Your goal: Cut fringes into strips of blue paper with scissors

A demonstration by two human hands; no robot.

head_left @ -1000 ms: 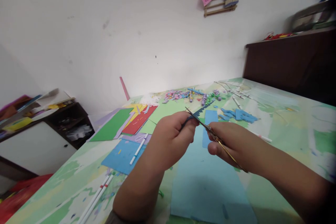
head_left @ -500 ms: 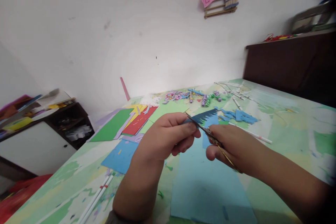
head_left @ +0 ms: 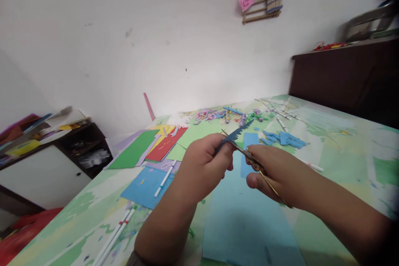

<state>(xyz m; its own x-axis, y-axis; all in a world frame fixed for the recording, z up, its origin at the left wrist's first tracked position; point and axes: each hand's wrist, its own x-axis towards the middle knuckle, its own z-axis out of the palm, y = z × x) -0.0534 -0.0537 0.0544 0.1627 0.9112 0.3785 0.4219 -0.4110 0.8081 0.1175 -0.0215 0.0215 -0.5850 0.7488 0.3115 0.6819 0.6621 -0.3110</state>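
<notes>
My left hand (head_left: 204, 165) pinches a narrow dark blue paper strip (head_left: 236, 134) with a fringe of cuts along one edge; the strip slants up to the right. My right hand (head_left: 274, 171) is closed round a pair of small gold scissors (head_left: 254, 162), whose blades meet the strip just beside my left fingertips. Both hands hover above a large light blue paper sheet (head_left: 246, 224) lying on the green patterned table (head_left: 343, 149).
Coloured sheets lie to the left: green (head_left: 134, 151), red (head_left: 165, 143), blue (head_left: 143, 185). White pens (head_left: 163, 178) rest on them and near the front edge (head_left: 114, 235). Blue paper scraps (head_left: 285, 138) and rolled paper bits (head_left: 230, 114) lie behind. A dark cabinet (head_left: 343, 77) stands right, a low shelf (head_left: 62, 141) left.
The strip turned from lying nearly flat half a second ago to slanting upward again. My left fingers curled tighter on it, and the scissors stayed at the strip.
</notes>
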